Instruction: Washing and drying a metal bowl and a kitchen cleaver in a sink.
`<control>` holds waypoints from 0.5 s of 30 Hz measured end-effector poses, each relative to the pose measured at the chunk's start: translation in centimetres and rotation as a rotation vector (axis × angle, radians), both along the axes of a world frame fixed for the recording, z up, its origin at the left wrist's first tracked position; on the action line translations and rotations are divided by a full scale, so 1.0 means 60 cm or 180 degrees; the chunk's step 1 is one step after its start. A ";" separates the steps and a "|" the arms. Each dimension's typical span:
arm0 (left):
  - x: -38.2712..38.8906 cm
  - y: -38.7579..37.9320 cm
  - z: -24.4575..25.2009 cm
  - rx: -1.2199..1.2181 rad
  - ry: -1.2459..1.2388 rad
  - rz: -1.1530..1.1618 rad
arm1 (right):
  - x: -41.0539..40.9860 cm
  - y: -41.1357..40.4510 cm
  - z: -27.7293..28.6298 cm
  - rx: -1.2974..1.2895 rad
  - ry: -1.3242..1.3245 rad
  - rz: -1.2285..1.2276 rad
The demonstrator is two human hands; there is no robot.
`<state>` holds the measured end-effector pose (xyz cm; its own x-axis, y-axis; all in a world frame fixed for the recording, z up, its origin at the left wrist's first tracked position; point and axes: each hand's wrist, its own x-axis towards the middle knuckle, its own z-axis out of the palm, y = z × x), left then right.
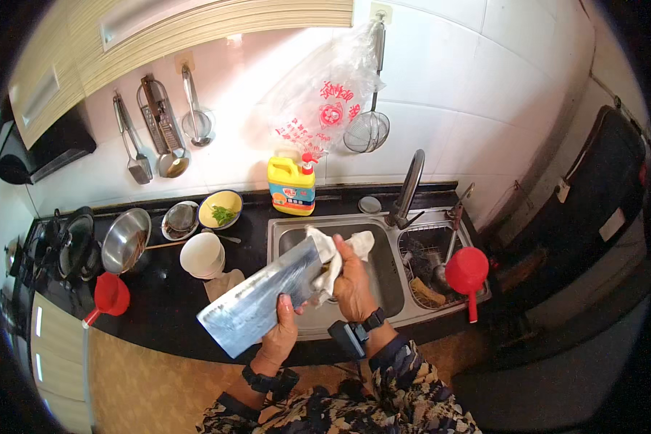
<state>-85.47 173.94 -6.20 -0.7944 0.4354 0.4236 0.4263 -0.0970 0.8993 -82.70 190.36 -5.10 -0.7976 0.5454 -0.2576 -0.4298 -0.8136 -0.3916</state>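
A wide steel cleaver point(263, 295) is held above the counter's front edge and the left part of the sink basin point(380, 271). My left hand point(282, 328) grips its blade from below, with the thumb flat on the near face. At the handle end, my right hand point(352, 276) clasps a whitish cloth point(328, 268). The cloth wraps that end and hides most of the handle. The blade's broad face is turned up and looks streaked, with its square end pointing down to the left.
Left of the sink stand stacked white bowls point(202, 255), a yellow bowl of greens point(220, 209), a steel basin point(126, 241) and a red ladle point(110, 295). Behind are a yellow detergent jug point(291, 187) and the faucet point(407, 190). Another red ladle point(467, 271) lies over the right basin.
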 end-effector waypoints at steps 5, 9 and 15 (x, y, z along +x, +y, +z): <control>-0.013 -0.010 0.024 0.0733 -0.1279 -0.0529 | 0.019 0.023 0.012 -0.0120 0.0540 -0.0140; -0.033 -0.023 0.054 0.0293 -0.1993 -0.0545 | 0.037 0.039 0.004 0.0559 0.0180 -0.0734; -0.033 -0.024 0.050 0.0300 -0.2057 -0.0539 | 0.047 0.044 -0.024 0.4349 -0.1332 -0.2307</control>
